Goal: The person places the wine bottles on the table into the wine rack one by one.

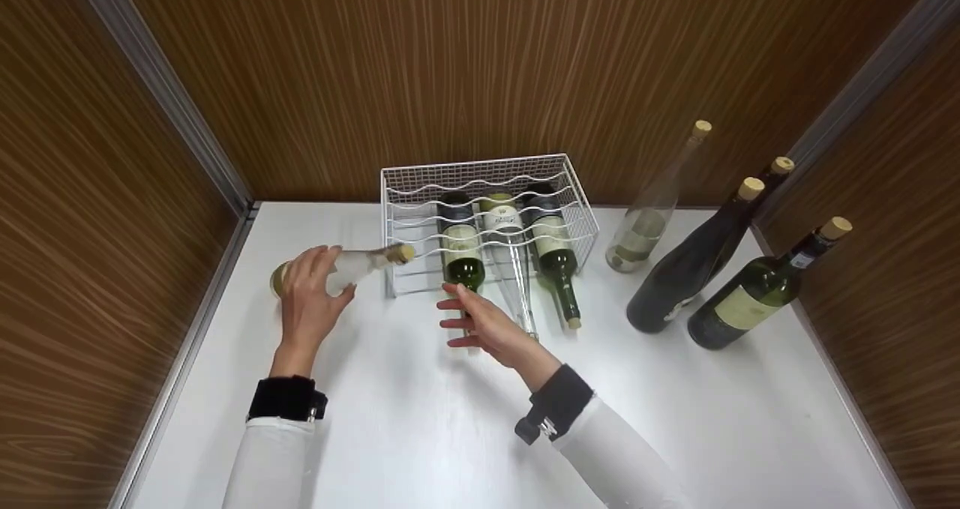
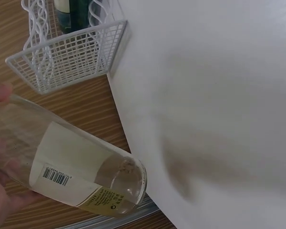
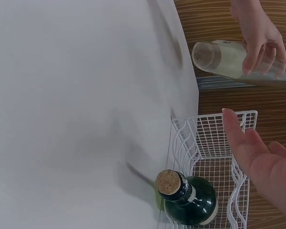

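Observation:
My left hand (image 1: 309, 291) grips a clear glass bottle (image 1: 352, 266) round its body, left of the white wire rack (image 1: 474, 163). That bottle lies tipped over in the grasp, its cork (image 1: 406, 253) toward the rack; the left wrist view shows its base and pale label (image 2: 69, 164) clear of the white surface. With fingers spread and nothing held, my right hand (image 1: 495, 327) hovers before the rack, partly hiding the neck of a green wine bottle (image 1: 463, 247). Beside that one in the rack lie a clear bottle (image 1: 507, 228) and another green bottle (image 1: 555, 243), necks toward me.
To the right of the rack stand a corked clear bottle (image 1: 645, 228), a dark bottle (image 1: 686, 273) with another partly hidden behind it, and a green bottle (image 1: 742, 306) with a cream label. Wood-grain panels (image 1: 480, 59) wall in the white table (image 1: 405, 434) at the back and both sides.

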`<state>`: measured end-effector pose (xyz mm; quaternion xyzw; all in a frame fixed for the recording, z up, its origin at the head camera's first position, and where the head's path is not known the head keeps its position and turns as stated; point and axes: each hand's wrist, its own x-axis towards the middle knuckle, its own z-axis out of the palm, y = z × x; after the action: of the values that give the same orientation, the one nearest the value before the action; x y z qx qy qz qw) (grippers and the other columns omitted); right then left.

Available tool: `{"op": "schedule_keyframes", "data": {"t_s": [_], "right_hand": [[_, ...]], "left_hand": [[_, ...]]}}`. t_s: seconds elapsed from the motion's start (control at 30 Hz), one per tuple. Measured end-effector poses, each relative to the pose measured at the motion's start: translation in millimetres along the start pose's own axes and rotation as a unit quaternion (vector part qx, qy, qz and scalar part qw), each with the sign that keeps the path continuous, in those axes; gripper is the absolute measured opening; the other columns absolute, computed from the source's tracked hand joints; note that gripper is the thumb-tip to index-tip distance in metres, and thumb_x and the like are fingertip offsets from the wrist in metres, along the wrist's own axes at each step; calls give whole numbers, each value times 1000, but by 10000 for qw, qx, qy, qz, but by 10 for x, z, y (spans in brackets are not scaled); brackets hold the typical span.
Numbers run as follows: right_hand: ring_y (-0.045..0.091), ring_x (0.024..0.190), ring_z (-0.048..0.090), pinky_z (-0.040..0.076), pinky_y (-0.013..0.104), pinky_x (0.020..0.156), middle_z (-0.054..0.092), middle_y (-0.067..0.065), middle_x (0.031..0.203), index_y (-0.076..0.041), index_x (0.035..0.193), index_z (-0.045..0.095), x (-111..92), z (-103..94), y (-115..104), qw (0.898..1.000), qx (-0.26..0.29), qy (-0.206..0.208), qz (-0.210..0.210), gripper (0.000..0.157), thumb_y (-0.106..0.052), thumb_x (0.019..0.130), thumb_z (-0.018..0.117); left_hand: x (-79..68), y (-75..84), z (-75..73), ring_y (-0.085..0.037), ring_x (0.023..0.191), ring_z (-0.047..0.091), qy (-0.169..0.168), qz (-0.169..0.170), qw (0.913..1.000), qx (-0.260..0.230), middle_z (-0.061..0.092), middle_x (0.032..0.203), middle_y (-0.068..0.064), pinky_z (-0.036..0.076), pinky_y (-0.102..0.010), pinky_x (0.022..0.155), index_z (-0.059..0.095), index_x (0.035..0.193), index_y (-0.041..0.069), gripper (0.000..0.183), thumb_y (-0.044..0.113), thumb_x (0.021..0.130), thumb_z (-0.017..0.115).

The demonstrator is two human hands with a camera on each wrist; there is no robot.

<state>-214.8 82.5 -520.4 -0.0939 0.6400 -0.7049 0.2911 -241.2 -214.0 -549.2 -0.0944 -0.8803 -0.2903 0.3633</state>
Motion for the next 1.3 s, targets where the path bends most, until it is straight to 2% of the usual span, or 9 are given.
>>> {"op": "schedule_keyframes", "data": {"t_s": [0.1,0.3,0.57,0.7,0.8,0.93,1.07,1.2,1.3], "right_hand": [[32,125,51,49,48,95,44,15,145,-13,154,31,9,16,-27,10000,91,-5,-13,63,-52,105,33],[33,122,54,50,48,94,47,18,141,-8,154,27,21,66,-57,9995,327,-8,-25,67,-52,105,34],[38,124,52,48,51,95,27,20,155,-6,153,30,20,83,-72,9976,669,-193,36,66,-51,105,33],[43,125,50,49,51,95,40,22,146,-2,152,31,25,86,-61,9968,743,-294,95,65,-47,106,35],[38,120,55,50,50,93,51,21,137,2,148,36,30,100,-53,9969,715,-334,79,61,-41,106,39],[26,104,64,55,46,86,56,20,132,6,142,44,34,126,-39,9986,447,-282,18,52,-31,105,46],[22,85,69,58,34,67,61,23,124,7,138,49,39,140,-12,9998,-118,-145,54,49,-26,102,53],[16,63,64,49,23,47,68,19,108,3,129,59,40,139,34,9962,-821,-67,289,45,-31,99,59],[12,50,53,38,22,40,70,10,90,0,113,67,32,137,73,9909,-1261,-102,453,39,-35,98,61]], "left_hand": [[-50,23,17,-39,116,52,-3,381,9991,184,60,120,-19,36,-54,101,66,120,7,63,4,63,90],[-143,84,44,-42,118,51,-64,856,9949,526,59,122,-19,35,-66,98,65,122,12,63,5,63,88],[-248,139,78,-40,118,51,-179,1360,9874,785,58,121,-16,33,-68,99,67,120,16,64,3,61,89],[-303,159,100,-40,117,52,-164,1604,9828,897,59,120,-16,34,-69,97,67,119,16,68,2,57,90],[-338,181,125,-41,115,53,-86,1806,9789,948,59,118,-17,35,-69,96,68,117,17,67,1,55,89],[-374,228,171,-41,112,55,-38,2076,9726,1046,61,115,-16,37,-66,95,69,113,18,59,1,59,84],[-407,292,207,-40,111,56,-85,2250,9674,1156,61,113,-15,38,-65,96,69,113,22,53,0,65,77],[-440,345,219,-40,112,55,-162,2336,9647,1207,60,114,-16,37,-65,97,69,114,24,55,1,64,78],[-453,374,222,-41,114,54,-216,2351,9644,1191,60,116,-16,36,-65,98,70,115,24,57,1,64,79]]}}
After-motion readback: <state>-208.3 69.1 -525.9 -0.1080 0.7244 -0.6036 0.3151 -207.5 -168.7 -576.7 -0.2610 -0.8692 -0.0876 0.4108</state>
